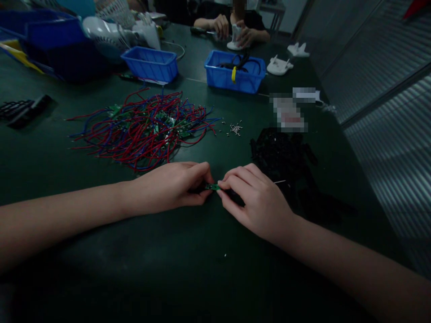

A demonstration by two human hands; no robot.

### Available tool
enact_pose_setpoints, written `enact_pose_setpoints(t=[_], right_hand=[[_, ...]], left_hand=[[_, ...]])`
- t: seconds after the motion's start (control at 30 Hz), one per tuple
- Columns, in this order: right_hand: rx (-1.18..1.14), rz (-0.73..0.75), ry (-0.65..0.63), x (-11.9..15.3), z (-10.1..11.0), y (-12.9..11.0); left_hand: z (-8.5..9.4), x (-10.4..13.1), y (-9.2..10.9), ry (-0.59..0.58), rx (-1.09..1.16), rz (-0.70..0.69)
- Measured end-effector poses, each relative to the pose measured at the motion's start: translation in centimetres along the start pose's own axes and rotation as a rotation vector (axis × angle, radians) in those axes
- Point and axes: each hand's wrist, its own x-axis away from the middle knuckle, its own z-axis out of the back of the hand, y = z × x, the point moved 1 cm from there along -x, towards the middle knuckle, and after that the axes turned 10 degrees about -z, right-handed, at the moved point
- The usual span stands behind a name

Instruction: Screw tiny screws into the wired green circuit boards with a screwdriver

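A small green circuit board [213, 186] is pinched between my two hands above the dark green table [161, 264]. My left hand [178, 184] grips its left end between thumb and fingers. At its right end, the fingertips of my right hand [257, 197] are closed on it. Behind my left hand lies a tangled pile of red and blue wires with green boards [144, 130]. Small screws [236, 129] are scattered beyond the hands. Dark black parts [281, 150] are heaped behind and right of my right hand.
Two blue bins stand farther back, one on the left [151, 65] and one holding black cables [235, 74]. Larger blue bins [60, 45] are at the far left. White pieces [279, 66] lie at the right. Across the table, a person's hands [222, 27] hold a white part.
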Motion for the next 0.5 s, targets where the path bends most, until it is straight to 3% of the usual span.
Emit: enact_pose_setpoints(t=[0.07,0.27,0.37,0.5], right_hand=[[0.010,0.010,0.012,-0.1,-0.1,0.0],[0.025,-0.015,-0.045,0.0,-0.1,-0.1],[0.035,0.007,-0.042,0.0,-0.1,0.1],[0.043,0.007,0.015,0.0,-0.2,0.2]], left_hand=[[-0.3,0.2,-0.1,0.036,-0.056,-0.037],[-1.1,1.0,0.2,0.195,-0.482,-0.337],[-1.2,1.0,0.3,0.209,-0.530,-0.314],[-0.9,0.9,0.3,0.184,-0.395,-0.154]])
